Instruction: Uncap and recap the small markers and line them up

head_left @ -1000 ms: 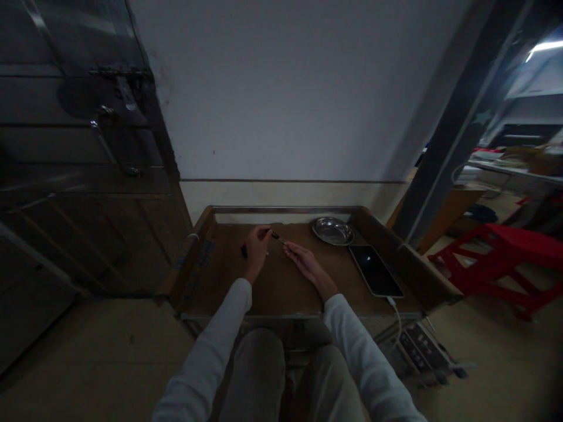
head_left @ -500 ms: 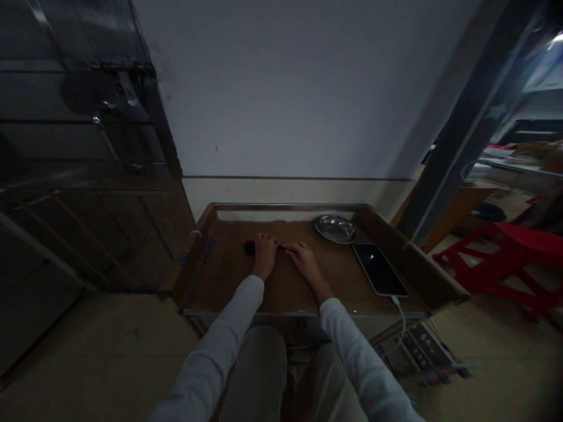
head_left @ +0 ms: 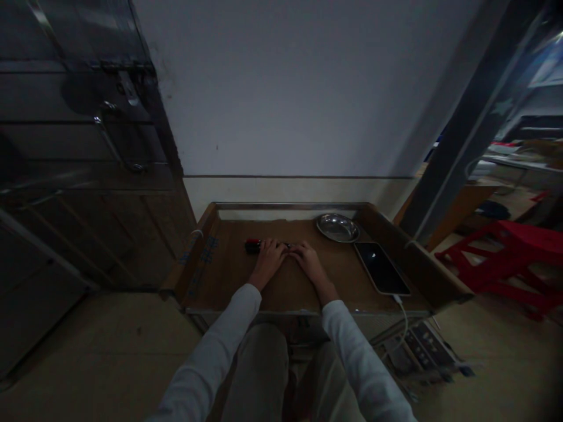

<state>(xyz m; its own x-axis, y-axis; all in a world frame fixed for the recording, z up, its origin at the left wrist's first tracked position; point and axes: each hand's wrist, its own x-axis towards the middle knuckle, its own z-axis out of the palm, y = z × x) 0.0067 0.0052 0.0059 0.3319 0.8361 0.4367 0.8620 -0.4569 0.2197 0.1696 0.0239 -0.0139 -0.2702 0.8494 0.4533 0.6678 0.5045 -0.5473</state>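
Note:
A dark tool with a red-and-black handle lies crosswise on the brown cardboard-covered tabletop; its kind is too dim to make out. My left hand is closed over its middle, the handle sticking out to the left. Close beside it, the fingers of my right hand are pinched together at the tool's right end. The fingertips of both hands nearly meet there, and whatever lies between them is mostly hidden.
At the back right of the table sits a shiny metal dish. In front of it lies a dark-screened tablet with a white cable running off the front edge. Raised sides bound the table. A red stool stands to the right.
My left hand has slid slightly right along the tool, so its fingers are now nearer to my right hand. More of the red-and-black handle shows.

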